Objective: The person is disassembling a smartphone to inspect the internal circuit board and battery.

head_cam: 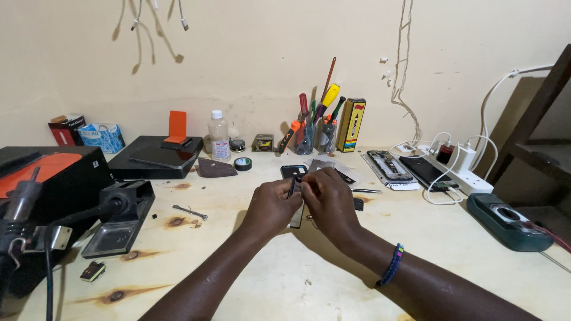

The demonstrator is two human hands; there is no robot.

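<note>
Both my hands meet above the middle of the wooden bench [285, 279]. My left hand [270, 205] pinches a small dark part [292, 188] by its top. My right hand [330, 199], with a beaded band on the wrist, closes on the same part from the right. A thin grey strip [297, 217] hangs down between the two hands. A dark phone frame [292, 171] lies flat just behind my fingers. What exactly the small part is I cannot tell.
Screwdrivers stand in a clear cup [306, 139] by the wall, beside a yellow box [351, 125] and a plastic bottle [219, 138]. An opened phone [389, 166], power strip [461, 172] and green multimeter [508, 221] lie right. Black machines [53, 178] fill the left; tweezers [190, 211] lie nearby.
</note>
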